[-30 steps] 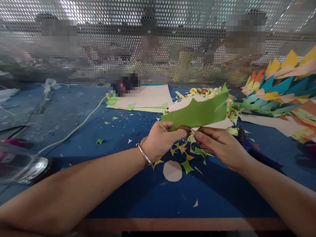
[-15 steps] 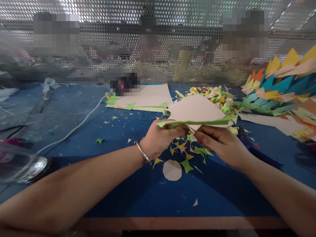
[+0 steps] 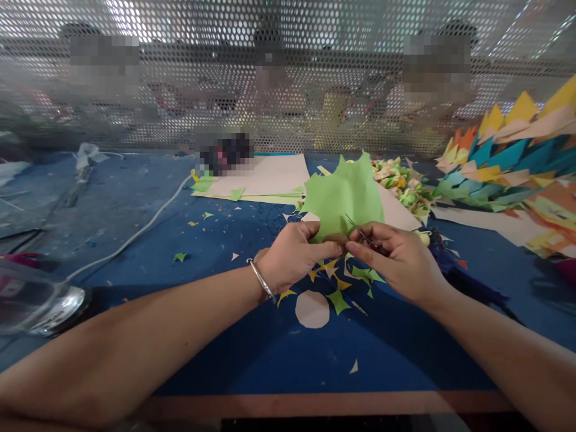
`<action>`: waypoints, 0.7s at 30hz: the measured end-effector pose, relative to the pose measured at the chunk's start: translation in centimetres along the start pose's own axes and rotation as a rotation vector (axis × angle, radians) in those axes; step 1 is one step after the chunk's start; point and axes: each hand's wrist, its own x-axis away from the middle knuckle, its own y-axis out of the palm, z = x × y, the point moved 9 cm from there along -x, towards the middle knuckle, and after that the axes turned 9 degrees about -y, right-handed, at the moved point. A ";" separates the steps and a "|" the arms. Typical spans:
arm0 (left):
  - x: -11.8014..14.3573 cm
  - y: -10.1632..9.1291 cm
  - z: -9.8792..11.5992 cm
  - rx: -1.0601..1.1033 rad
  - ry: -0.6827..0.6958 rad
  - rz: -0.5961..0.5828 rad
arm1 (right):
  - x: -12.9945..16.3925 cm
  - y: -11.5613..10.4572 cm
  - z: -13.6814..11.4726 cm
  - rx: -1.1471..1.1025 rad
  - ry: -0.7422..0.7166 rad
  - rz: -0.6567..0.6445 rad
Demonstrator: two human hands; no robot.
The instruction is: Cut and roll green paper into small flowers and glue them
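My left hand (image 3: 297,255) is closed on the lower edge of a light green paper sheet (image 3: 342,195). This sheet stands up, its top edge cut into scalloped points. In my right hand (image 3: 400,258) is a small pair of scissors (image 3: 361,233), its thin blades pointing up and left in front of the green sheet; the handles are mostly hidden by my fingers. Both hands' fingertips nearly meet at the sheet's bottom. Behind it a pale pink sheet (image 3: 398,207) shows. Below the hands lie green and yellow scraps (image 3: 338,302) and a pale round paper piece (image 3: 312,309).
Behind the hands is a heap of small cut pieces (image 3: 407,186). Stacked sheets (image 3: 274,171) lie at the back. Layered pointed paper (image 3: 508,156) stands right, near a dark blue tool (image 3: 468,273). A white cable (image 3: 148,219) and clear container (image 3: 36,297) are left.
The green sheet has tipped up, so its broad face now shows instead of its edge. The scissors' blades now point upward, and my right hand has shifted slightly left.
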 end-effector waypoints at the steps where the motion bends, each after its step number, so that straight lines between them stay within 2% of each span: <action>1: 0.0 -0.1 -0.1 0.004 0.002 0.007 | 0.0 0.1 -0.1 -0.021 0.004 0.000; 6: 0.1 0.5 -0.6 0.150 -0.010 -0.022 | 0.0 0.2 -0.8 -0.092 0.020 0.019; 9: 0.3 0.4 -0.7 0.194 -0.017 0.024 | 0.1 0.3 -1.0 -0.121 0.002 0.023; 15: 0.2 -0.8 0.1 0.176 0.036 0.138 | 0.6 1.0 0.7 -0.255 0.078 -0.067; 21: 0.1 -1.5 0.8 0.141 0.142 0.160 | 0.7 1.4 1.7 -0.292 0.155 -0.093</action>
